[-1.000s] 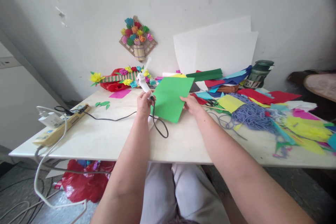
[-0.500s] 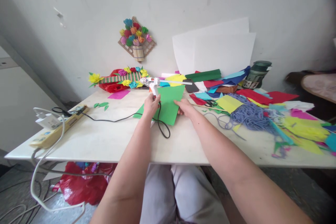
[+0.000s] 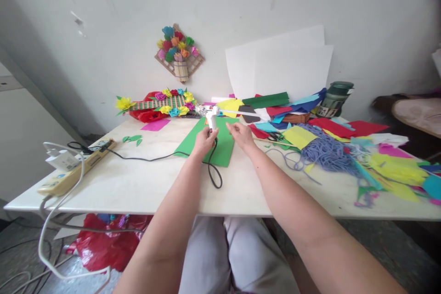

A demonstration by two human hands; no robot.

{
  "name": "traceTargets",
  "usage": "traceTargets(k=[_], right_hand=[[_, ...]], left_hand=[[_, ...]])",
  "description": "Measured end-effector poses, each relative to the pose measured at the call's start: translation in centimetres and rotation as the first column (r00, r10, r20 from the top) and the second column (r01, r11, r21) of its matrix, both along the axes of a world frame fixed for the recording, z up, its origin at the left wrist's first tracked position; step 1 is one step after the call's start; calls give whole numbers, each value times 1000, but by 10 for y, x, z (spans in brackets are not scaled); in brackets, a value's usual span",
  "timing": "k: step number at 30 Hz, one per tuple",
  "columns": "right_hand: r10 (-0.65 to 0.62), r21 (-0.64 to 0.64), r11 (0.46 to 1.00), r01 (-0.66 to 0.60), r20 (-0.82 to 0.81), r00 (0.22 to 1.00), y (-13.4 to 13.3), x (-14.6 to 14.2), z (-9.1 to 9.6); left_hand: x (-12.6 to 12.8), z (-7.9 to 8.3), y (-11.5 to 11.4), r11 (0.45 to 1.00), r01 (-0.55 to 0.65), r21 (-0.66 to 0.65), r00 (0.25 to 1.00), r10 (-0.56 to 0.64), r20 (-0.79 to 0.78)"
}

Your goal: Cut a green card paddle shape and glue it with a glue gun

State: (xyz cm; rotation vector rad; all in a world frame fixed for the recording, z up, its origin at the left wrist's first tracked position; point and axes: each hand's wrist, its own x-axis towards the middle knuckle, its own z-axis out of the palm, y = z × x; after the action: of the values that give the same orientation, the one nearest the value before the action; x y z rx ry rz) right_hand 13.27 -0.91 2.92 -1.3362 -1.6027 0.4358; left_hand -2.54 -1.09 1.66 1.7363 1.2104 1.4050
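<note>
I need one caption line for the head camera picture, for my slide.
The left hand holds a white glue gun over a green sheet, the right hand near its right edge.

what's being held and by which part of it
The left hand holds the white hot glue gun by its handle's lower end; whether the right hand holds anything cannot be told.

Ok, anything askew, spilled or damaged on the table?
Only clutter stands out: purplish-blue yarn lies tangled among paper scraps at right, strands straying onto the table. The black cord of the glue gun crosses the green sheet, possibly a snag. No spill or damage visible.
</note>
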Motion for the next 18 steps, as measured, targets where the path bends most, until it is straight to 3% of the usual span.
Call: traceTargets(k=[3,6,12,18], right_hand=[[266,27,961,-275,-350,898,-2,-7,1],[389,50,907,-418,-477,788,-5,-14,1],[390,48,876,-480,-657,645,-4,-21,-3],[339,50,886,-462,-750,568,-1,-16,-2]], left_hand=[[5,-1,-3,997,68,42,997,-66,-34],[11,0,-7,990,114,79,986,-103,-129],[21,2,-12,977,158,145,948,-109,-299],[4,5,-10,984,140,110,907,-83,-413]])
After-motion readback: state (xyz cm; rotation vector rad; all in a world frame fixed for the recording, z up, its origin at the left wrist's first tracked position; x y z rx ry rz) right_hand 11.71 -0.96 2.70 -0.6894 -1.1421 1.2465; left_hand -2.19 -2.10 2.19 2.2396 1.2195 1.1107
